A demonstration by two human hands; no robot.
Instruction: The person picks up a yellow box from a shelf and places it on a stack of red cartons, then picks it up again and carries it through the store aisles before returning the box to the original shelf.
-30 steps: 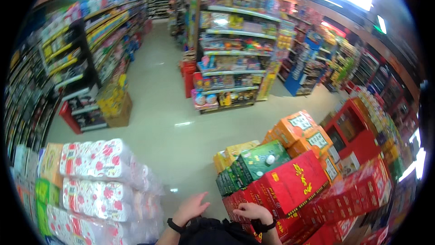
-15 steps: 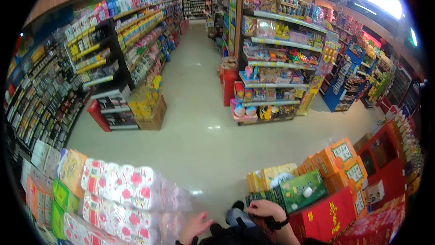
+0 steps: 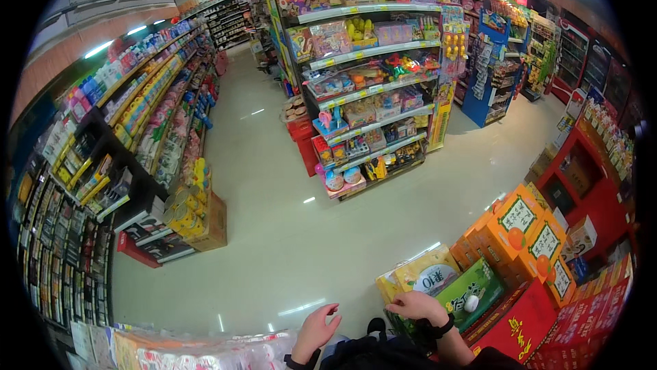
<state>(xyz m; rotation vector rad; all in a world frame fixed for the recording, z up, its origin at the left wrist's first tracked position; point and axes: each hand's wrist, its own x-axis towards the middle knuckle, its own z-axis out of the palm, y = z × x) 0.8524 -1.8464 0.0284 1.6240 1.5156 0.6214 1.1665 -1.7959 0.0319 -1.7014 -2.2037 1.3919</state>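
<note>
My left hand [image 3: 316, 331] is at the bottom middle, fingers loosely bent and apart, with nothing in it. To its right, my right hand [image 3: 416, 305] has loosely bent fingers and no visible object in it. From this angle it overlaps the green box [image 3: 469, 296] and the yellow carton [image 3: 426, 271]; I cannot tell whether it touches them. Each wrist wears a dark band. Beside my right forearm stands a red box [image 3: 514, 322]. Below and left of my left hand lie plastic-wrapped paper packs [image 3: 212, 353].
Orange cartons [image 3: 518, 223] are stacked at the right, before a red cabinet [image 3: 582, 164]. Ahead stands a toy shelf [image 3: 373, 86]. Yellow tins [image 3: 183, 212] sit at the end of the long left shelf [image 3: 147, 106]. Pale tiled floor [image 3: 267, 233] runs between them.
The view has turned right and tilted, bringing the toy shelf left and closer. The paper packs have dropped toward the lower edge. Both hands have risen and shifted right in the picture.
</note>
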